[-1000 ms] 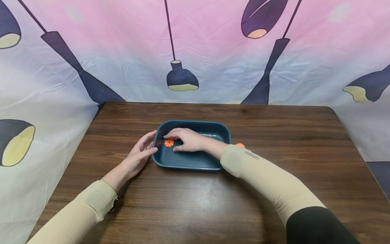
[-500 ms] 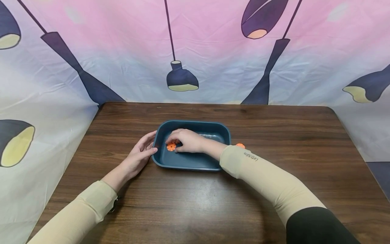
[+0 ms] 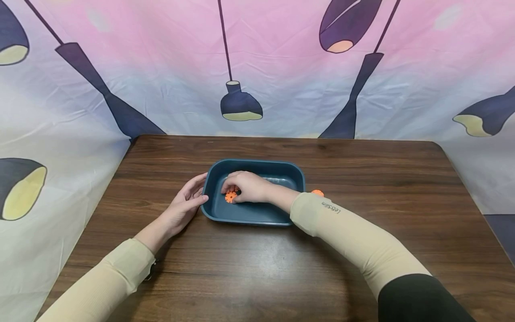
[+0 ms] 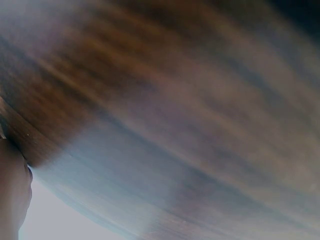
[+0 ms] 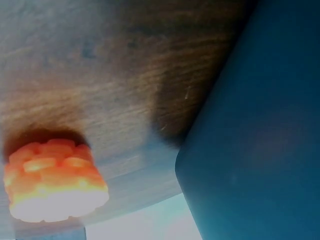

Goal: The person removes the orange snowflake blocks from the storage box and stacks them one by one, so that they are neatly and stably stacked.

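Observation:
A dark blue rectangular tray (image 3: 257,222) stands on the table. My left hand (image 3: 186,205) holds its left end, thumb over the rim and fingers along the outer wall. Inside, my right hand (image 3: 250,187) curls its fingers and thumb round orange round notched discs (image 3: 230,197) near the left end. One disc's face shows between thumb and fingers; more orange behind it is partly covered by the fingers. The left wrist view shows mostly blurred table and a bit of hand (image 4: 12,192); the right wrist view does not show the right hand.
Outside the tray's right end, by my right sleeve, sits another orange notched piece (image 3: 318,192); the right wrist view shows it as a thick, stack-like shape (image 5: 55,182) beside the tray's blue wall (image 5: 260,130). A printed cloth (image 3: 281,67) hangs behind the wooden table (image 3: 382,179).
The right hand's fingers have drawn closer together round the orange discs, which have shifted right and slightly toward me inside the tray. The left hand and tray have stayed in place.

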`<state>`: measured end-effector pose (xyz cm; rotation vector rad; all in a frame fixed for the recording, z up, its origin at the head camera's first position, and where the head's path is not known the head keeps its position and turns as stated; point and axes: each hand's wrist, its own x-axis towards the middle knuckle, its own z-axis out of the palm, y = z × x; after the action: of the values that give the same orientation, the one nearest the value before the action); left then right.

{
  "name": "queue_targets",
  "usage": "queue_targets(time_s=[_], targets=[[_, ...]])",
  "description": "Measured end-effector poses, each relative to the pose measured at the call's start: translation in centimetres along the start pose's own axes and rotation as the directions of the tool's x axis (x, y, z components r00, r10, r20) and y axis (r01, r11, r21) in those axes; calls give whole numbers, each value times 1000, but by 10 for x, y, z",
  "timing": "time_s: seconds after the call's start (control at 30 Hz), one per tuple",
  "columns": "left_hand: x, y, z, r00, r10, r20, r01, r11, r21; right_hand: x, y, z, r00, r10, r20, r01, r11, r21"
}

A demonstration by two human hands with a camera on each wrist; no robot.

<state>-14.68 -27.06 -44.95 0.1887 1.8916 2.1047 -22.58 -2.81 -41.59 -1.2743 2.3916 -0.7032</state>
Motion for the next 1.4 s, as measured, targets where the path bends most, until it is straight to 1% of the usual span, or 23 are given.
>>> queue_targets(time_s=[0.13,0.3,0.47,0.63,0.8,1.03,1.23,1.4], targets=[[0,0,0,1000,-3,-1,3,1000,6,-1,1,0,1000,6,0,-6,1000,17],[1,-1,0,1000,2,0,-2,1000,10,-2,2,-1,1000,15,4,-15,1000,10],[0,-1,1,1000,10,1,-10,1000,1,-5,2,-3,1000,4,1,-4,1000,4],[0,-2,1,1000,22,3,-22,1000,-15,-10,2,-6,1000,-8,9,7,998,58],[1,-2,1,1000,27,5,-27,999,-19,-17,4,-13,1000,-2,8,1,994,110],[2,-2,1,1000,16,6,-16,1000,-17,-32,9,-30,998,2,-56,7,987,163],[2,-2,1,1000,11,4,-11,1000,-12,-48,16,-51,994,20,-110,-2,986,167],[2,-2,1,1000,26,3,-26,999,-26,-63,26,-67,986,59,-159,-31,985,172]])
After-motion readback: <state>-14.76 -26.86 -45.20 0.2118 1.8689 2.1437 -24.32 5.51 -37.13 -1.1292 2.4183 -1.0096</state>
